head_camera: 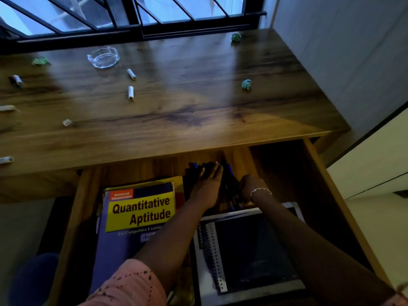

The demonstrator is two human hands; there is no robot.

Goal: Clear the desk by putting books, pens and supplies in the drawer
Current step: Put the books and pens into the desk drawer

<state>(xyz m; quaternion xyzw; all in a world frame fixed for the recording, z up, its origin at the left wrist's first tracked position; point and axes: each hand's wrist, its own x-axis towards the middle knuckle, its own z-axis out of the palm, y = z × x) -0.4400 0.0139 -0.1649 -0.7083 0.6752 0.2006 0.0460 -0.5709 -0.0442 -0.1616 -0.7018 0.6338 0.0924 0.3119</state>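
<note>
Drawer (143,168) gloom half hides the pens (229,184), pointing away between the hands. Left hand (208,186) lies flat; right hand (248,186) grip unclear.

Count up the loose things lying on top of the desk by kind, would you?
Green crumpled paper balls: 3
Small white tubes: 5
Glass ashtray: 1
Small white scrap: 1
Total: 10
</note>
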